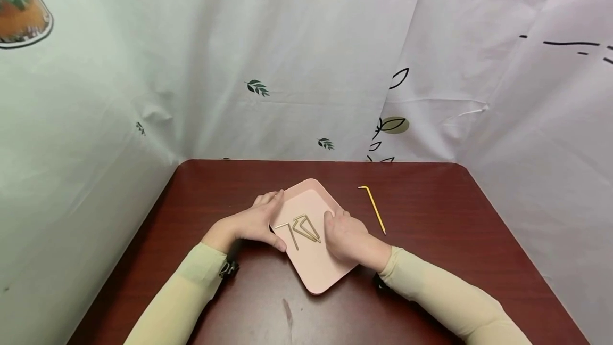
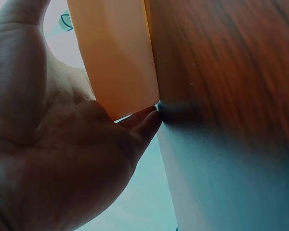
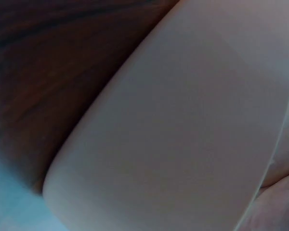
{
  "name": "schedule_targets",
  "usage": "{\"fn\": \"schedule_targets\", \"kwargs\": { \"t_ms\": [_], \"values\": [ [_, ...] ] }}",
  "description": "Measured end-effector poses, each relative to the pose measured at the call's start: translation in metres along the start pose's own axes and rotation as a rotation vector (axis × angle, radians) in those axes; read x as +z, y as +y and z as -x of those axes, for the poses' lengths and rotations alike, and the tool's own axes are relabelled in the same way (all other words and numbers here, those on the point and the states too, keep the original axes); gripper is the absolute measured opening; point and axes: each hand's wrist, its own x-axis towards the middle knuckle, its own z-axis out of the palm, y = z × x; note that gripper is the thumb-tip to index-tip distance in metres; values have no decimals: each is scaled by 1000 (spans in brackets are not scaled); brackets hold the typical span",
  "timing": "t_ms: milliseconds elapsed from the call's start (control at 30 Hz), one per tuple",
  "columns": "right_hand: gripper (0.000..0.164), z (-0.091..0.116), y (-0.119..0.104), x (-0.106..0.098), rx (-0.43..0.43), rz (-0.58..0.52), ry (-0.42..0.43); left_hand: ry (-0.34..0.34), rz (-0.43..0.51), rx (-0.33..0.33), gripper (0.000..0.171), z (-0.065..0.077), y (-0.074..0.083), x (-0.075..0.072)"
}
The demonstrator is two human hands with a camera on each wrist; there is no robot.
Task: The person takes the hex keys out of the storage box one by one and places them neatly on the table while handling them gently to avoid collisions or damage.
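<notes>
A shallow pink tray (image 1: 320, 274) sits at an angle on the table, one corner pointing toward me. Several brass-coloured L-shaped hex keys (image 1: 295, 237) lie loose on its floor, left of the middle. My left hand (image 1: 253, 224) holds the tray's left corner, thumb on the near side and fingers along the far side; the left wrist view shows the tray wall (image 2: 118, 57) against the palm. With the thumb inside the rim, my right hand (image 1: 348, 237) grips the right side. The outer wall (image 3: 173, 125) fills much of the right wrist view, hiding most of that hand.
A yellow L-shaped hex key (image 1: 375, 208) lies on the dark red-brown table (image 1: 431, 217), right of the tray. White patterned cloth (image 1: 306, 68) hangs behind the table and along both sides.
</notes>
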Motion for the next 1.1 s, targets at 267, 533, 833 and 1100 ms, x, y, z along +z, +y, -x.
{"fn": "schedule_targets", "kwargs": {
  "t_ms": [267,533,833,1100],
  "values": [
    [16,-2,0,2,-21,9,24,0,-11,6,162,0,0,0],
    [15,-5,0,2,-43,46,58,1,-17,9,161,0,0,-1],
    [15,-8,-1,3,-30,47,3,5,-22,9,161,0,1,0],
    [15,-10,-1,3,-32,41,-15,3,-21,9,161,1,1,0]
  ]
}}
